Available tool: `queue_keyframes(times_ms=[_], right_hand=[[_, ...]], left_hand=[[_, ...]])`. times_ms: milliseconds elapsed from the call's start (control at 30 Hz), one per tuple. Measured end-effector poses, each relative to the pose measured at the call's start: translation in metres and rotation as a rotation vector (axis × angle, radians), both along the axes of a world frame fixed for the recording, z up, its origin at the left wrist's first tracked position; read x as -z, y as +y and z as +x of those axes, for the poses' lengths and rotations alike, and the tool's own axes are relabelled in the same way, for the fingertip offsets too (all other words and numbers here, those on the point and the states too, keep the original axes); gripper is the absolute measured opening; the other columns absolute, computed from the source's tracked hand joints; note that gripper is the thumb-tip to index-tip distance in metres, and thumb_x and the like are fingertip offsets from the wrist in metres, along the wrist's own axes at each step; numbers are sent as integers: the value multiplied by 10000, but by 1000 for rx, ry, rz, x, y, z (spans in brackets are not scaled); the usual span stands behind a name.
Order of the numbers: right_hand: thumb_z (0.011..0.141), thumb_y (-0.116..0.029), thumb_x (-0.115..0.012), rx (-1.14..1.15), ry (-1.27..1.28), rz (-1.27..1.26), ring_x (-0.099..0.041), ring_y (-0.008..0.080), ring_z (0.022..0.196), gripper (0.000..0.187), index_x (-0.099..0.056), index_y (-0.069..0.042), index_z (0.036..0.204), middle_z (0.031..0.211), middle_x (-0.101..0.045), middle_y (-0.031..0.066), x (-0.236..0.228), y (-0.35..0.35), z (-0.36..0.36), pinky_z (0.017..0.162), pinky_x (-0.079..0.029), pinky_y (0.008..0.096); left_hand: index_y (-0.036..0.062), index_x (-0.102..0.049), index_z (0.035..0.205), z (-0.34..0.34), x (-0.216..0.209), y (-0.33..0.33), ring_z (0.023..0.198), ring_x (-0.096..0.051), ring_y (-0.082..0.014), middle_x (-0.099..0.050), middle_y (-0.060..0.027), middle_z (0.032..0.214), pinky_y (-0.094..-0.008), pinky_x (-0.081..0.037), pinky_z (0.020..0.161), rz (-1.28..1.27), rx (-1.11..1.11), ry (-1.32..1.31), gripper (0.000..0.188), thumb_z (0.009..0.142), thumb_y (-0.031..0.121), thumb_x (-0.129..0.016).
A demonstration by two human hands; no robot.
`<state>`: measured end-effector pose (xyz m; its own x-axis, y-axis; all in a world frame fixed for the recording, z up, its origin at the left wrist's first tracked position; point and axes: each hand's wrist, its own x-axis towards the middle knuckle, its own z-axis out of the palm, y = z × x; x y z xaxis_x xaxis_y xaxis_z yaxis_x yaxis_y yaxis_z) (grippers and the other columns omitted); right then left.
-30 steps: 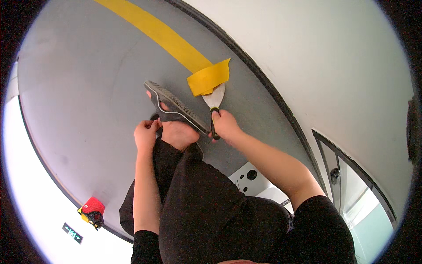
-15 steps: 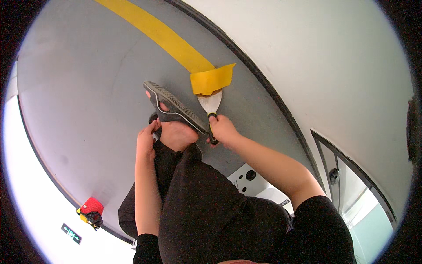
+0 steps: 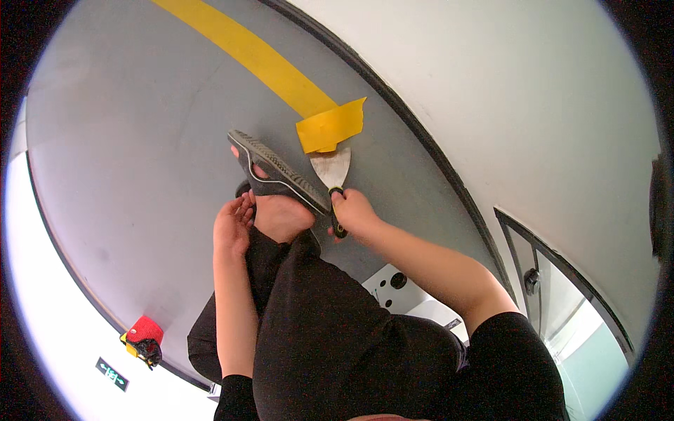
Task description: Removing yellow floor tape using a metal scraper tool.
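In my right hand (image 3: 354,212) is a putty knife (image 3: 330,168) with a wide metal blade and a black-and-yellow handle; my fingers are wrapped round the handle. The blade points away from me, its edge just below a peeled, folded-back flap of yellow floor tape (image 3: 330,127). From that flap the flat tape strip (image 3: 246,52) runs to the far left along the grey floor. My left hand (image 3: 232,223) rests beside my bare ankle, its fingers loosely bent and apart, with nothing seen in them. A dark slipper (image 3: 281,172) is on that foot, sole turned sideways.
A white wall with a black skirting strip (image 3: 421,133) curves along the right. At the lower right stand a black-framed door (image 3: 540,274) and a white box with black round parts (image 3: 400,288). A red, yellow and black item (image 3: 144,337) is at the lower left, near a green sign (image 3: 112,374).
The putty knife has drawn back slightly toward me, its blade now more exposed. The tape flap has shifted a little left and tilted. My left hand's fingers have loosened beside the ankle.
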<state>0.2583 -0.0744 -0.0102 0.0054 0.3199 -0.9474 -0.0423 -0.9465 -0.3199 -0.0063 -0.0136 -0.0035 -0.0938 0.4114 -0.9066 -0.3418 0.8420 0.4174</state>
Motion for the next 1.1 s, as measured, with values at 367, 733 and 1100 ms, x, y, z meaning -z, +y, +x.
queue_keyframes(times_ms=[367, 733, 1100], right_hand=[[966, -291, -459, -103, -153, 173, -650, 293, 556, 368, -545, 66, 963, 826, -632, 216, 41, -19, -1, 444, -513, 440], [985, -292, -444, -19, -21, 27, -623, 255, 544, 331, -492, 34, 1025, 827, -568, 157, -9, 9, 0, 407, -514, 410], [975, -261, -454, -27, -79, 75, -644, 303, 543, 336, -523, 68, 968, 784, -622, 190, -8, 9, 3, 434, -513, 445]], left_hand=[[42, -560, 1162, -4, 6, -1, 957, -539, -162, -634, -10, 1092, -309, -397, 843, -9, -6, -49, 334, 904, 249, -512], [55, -572, 1143, -5, 1, -2, 935, -535, -169, -633, -11, 1083, -319, -402, 846, -1, -41, -42, 310, 901, 244, -522], [37, -556, 1179, -4, -8, 3, 948, -521, -161, -619, -23, 1141, -340, -377, 899, -32, -113, -109, 352, 906, 238, -461]])
